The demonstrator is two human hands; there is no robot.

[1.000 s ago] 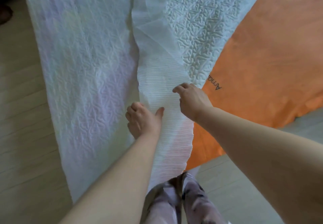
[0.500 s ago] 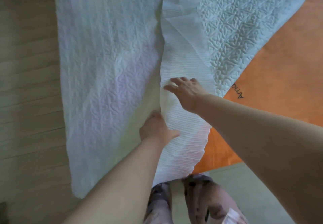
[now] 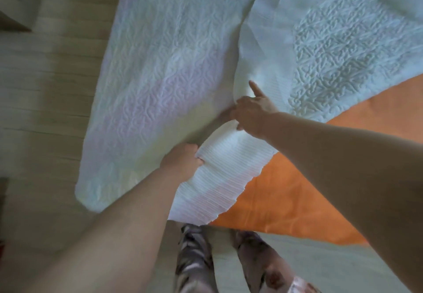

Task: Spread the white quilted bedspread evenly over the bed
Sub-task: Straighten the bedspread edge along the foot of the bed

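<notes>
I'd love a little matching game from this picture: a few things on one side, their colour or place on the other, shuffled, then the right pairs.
Things:
1. white quilted bedspread
2. smooth sheet on the bed
3. left hand
4. wooden plank floor

Descriptions:
A. orange, partly uncovered
B. beige, at the left of the view
C. gripping the ribbed edge of the cloth
D. pale, with stitched swirls, hanging over the bed's side

Pairs: 1-D, 2-A, 3-C, 4-B
</notes>
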